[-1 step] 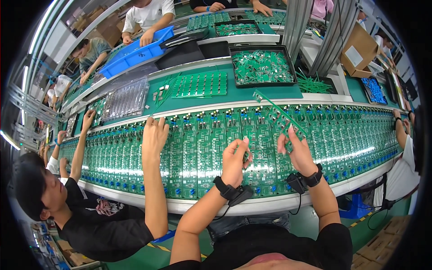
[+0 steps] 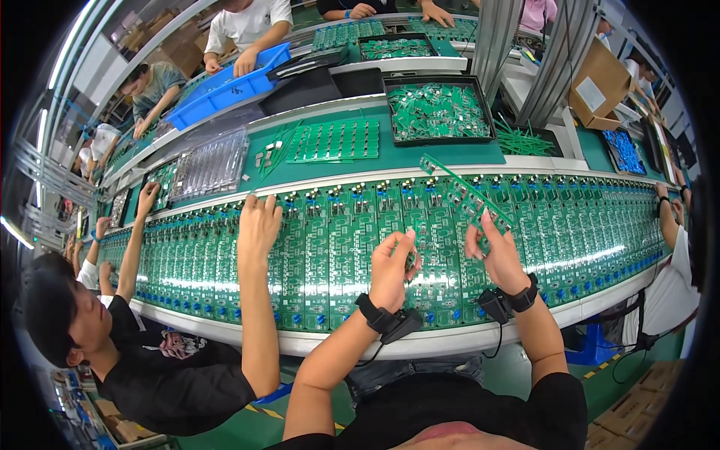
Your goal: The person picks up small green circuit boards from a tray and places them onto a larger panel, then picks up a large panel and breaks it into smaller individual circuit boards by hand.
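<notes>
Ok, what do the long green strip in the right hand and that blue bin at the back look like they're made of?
The green strip looks like circuit-board laminate: flat, stiff, glossy green with small mounted parts, matching the boards on the belt. The right hand pinches its lower end. The blue bin looks like moulded plastic: uniform bright colour, smooth, slightly shiny walls with a thick rim. Both are judged by look only.

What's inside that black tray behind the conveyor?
The black tray holds a heap of small green circuit boards. They cover its floor, so anything beneath them is hidden.
</notes>
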The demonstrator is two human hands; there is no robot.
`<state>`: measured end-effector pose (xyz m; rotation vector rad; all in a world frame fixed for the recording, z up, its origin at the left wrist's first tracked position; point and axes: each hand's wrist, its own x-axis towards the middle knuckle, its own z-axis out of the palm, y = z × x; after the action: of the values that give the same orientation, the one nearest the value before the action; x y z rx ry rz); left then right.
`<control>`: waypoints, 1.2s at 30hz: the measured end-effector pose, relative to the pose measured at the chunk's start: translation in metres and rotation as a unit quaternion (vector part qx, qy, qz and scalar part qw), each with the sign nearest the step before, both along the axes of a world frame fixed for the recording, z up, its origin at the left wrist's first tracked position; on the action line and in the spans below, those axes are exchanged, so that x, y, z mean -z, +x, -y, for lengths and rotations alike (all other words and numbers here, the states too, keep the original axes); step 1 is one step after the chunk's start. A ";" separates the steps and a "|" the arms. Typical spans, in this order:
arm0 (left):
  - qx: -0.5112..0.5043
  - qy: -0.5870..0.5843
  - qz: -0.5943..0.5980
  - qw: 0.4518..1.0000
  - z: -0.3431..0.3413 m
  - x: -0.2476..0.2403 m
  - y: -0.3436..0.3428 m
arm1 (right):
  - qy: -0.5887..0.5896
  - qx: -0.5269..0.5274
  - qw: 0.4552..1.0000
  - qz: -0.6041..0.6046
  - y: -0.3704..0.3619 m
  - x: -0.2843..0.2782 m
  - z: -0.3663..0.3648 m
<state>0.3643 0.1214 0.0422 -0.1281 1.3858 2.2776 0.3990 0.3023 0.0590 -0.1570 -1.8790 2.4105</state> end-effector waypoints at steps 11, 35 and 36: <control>0.016 0.035 0.029 0.999 -0.002 0.001 0.001 | 0.157 0.016 0.987 0.006 -0.044 -0.050 -0.007; 0.029 0.059 0.074 0.995 -0.007 0.011 0.004 | 0.731 -0.193 0.611 -0.235 -0.268 0.007 0.050; 0.036 0.059 0.086 0.994 -0.006 0.008 0.003 | 0.730 -0.196 0.615 -0.222 -0.262 -0.001 0.044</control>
<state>0.3674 0.1272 0.0340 -0.2256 1.1495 2.2247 0.1367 0.2578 0.0596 0.8964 -2.9128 0.1701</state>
